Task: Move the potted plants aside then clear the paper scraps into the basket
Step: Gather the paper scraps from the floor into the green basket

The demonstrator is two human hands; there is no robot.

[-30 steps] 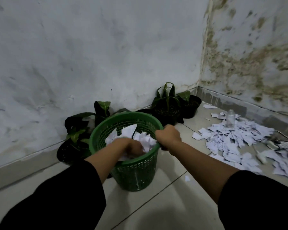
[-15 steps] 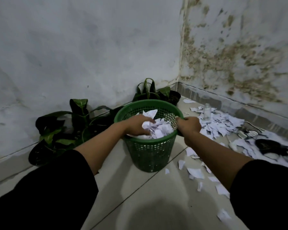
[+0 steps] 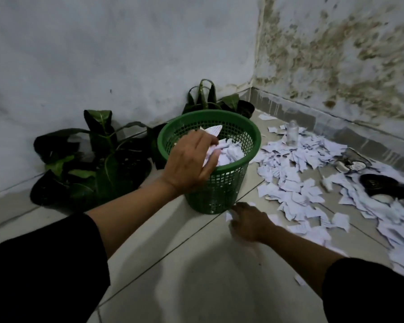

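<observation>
Tiled floor (image 3: 184, 264): scraps (image 3: 294, 183) beside right grip (image 3: 247, 221); left grip (image 3: 191, 164) over basket (image 3: 222, 192).

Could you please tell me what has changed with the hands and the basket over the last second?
The right hand has let go of the basket rim and dropped to the floor, reaching for a paper scrap beside the basket's base. The left hand has lifted from deep in the paper and now sits at the rim, fingers on crumpled paper. The basket remains upright, plants against the wall, scraps strewn right.
</observation>
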